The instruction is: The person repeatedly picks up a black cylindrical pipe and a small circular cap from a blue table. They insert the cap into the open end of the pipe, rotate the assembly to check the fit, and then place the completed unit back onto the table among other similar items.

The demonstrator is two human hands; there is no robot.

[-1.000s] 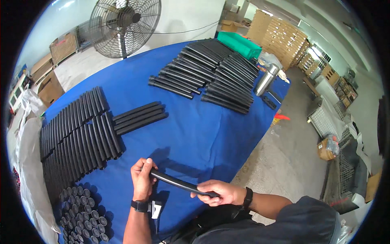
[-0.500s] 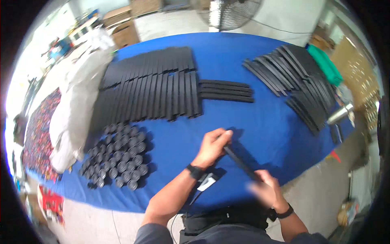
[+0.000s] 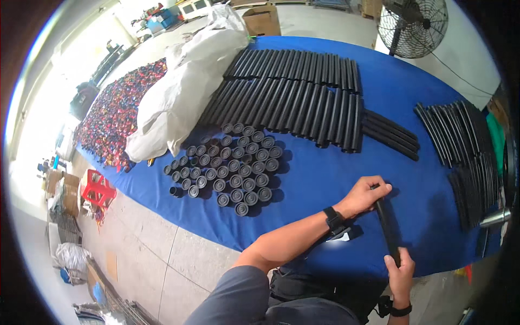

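A black tube (image 3: 388, 225) is held between my two hands above the near right part of the blue-covered table. My left hand (image 3: 366, 197) is closed around its far end, the thumb near the tip. At the near end, the fingers of my right hand (image 3: 400, 270) grip the tube. Left of my left hand lies a group of round black caps (image 3: 234, 172) with ringed tops. Beyond them, similar black tubes (image 3: 281, 105) lie side by side in two rows, and several more tubes (image 3: 390, 134) lie crosswise beside these.
Narrow black pieces (image 3: 452, 132) are stacked at the right, near a silver cylinder (image 3: 495, 218). White sheeting (image 3: 184, 89) separates the tubes from a heap of small multicoloured pieces (image 3: 119, 114). A fan (image 3: 414, 27) stands behind the table, and a red stool (image 3: 97, 187) is on the floor.
The view has swung left, so the table's contents appear farther right. Both hands still hold the tube, which now points more nearly straight away from me.
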